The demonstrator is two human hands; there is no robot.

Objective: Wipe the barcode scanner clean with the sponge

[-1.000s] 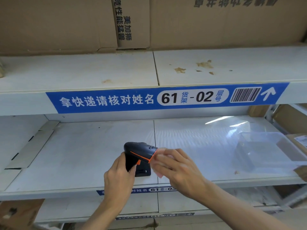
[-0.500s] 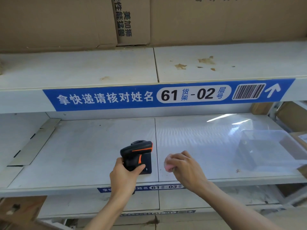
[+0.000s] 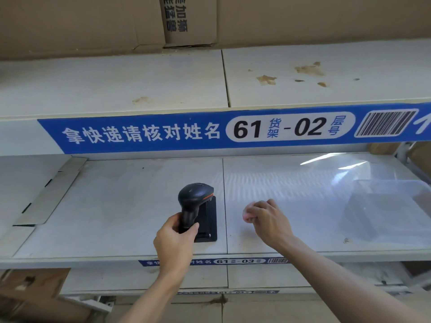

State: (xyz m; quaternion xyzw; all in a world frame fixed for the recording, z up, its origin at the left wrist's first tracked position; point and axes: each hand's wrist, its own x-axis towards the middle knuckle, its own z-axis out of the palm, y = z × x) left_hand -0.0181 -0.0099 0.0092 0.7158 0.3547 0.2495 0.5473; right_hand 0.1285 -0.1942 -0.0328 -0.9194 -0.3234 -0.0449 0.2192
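Barcode scanner (image 3: 195, 198): black with an orange trim line, upright at frame centre on the white shelf (image 3: 121, 206), over its black base plate (image 3: 208, 221). Left hand (image 3: 173, 243) clamped around the scanner handle from below. Right hand (image 3: 268, 220) just right of centre, fingers curled shut on a pink sponge (image 3: 247, 212), resting on the shelf, apart from the scanner. Clear plastic bin (image 3: 394, 206) at right edge of the same shelf. Blue shelf label (image 3: 210, 131) reading 61-02 across the upper middle. Cardboard boxes (image 3: 93, 22) along the top.
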